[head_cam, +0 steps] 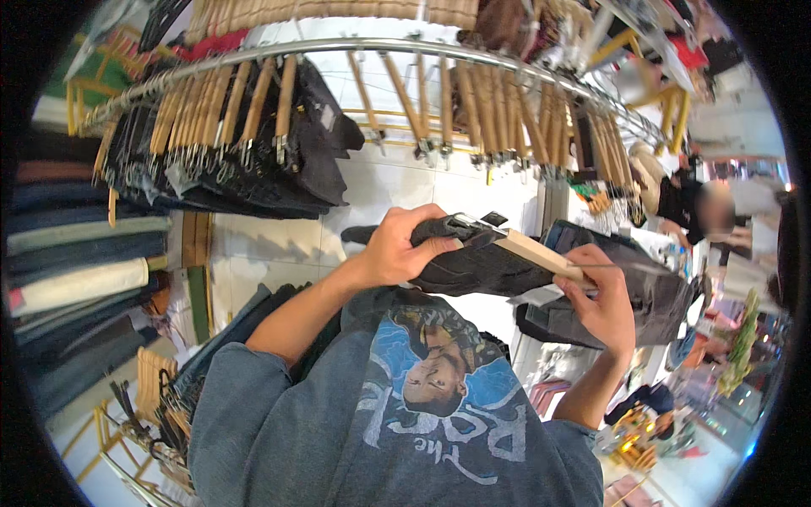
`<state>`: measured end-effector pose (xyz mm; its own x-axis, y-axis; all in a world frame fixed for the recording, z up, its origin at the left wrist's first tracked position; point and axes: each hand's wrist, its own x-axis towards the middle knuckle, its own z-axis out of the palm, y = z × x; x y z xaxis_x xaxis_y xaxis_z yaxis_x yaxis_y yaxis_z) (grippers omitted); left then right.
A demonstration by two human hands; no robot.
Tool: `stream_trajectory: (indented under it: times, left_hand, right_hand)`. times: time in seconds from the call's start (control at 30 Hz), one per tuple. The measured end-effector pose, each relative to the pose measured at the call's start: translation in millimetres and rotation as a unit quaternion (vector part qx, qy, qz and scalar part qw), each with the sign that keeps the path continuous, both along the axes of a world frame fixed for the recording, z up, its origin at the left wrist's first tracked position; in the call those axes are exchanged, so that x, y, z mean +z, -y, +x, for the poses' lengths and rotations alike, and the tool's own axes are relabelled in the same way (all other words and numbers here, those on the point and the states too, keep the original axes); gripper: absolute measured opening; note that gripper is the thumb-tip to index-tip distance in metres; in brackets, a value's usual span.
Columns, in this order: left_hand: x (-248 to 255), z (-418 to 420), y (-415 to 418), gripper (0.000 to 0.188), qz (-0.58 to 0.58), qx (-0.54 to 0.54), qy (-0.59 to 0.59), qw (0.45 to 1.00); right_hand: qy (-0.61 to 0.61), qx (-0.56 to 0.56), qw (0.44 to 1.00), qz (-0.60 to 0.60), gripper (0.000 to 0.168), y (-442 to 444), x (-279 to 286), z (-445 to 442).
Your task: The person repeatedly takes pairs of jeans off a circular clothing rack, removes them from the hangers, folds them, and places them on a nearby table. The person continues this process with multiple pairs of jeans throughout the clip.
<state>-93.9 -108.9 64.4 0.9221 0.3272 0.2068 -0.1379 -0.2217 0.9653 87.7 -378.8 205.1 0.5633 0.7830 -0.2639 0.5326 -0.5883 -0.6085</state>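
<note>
In front of my chest, black trousers point(488, 269) hang at a wooden clip hanger point(542, 253). My left hand point(412, 244) grips the dark waistband close to a metal clip point(467, 220), thumb on top. At the other end, my right hand point(599, 291) pinches the hanger's wooden bar between thumb and fingers. A pale tag point(537, 295) dangles below the bar. Folded dark garments point(640, 298) lie on a white table just beyond my right hand.
A chrome rail point(380, 44) crosses ahead, carrying many wooden hangers point(491, 114) and black trousers point(317, 139). Folded jeans point(82, 237) are stacked at the left. Another rack with hangers point(155, 380) stands at lower left. A person point(687, 196) is at the right.
</note>
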Motion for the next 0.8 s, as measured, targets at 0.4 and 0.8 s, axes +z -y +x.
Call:
stream_trajectory:
  times: [0.4,0.8]
  left_hand:
    - [50,28,87,0.019,0.141,-0.07,0.092,0.983]
    - [65,11,117,0.029,0.206,-0.021,0.05,0.977]
  right_hand:
    - [0.087,-0.192,0.965,0.155,0.028,97,25,-53]
    - [-0.028,-0.055,0.907,0.416,0.021,48,-29,-44]
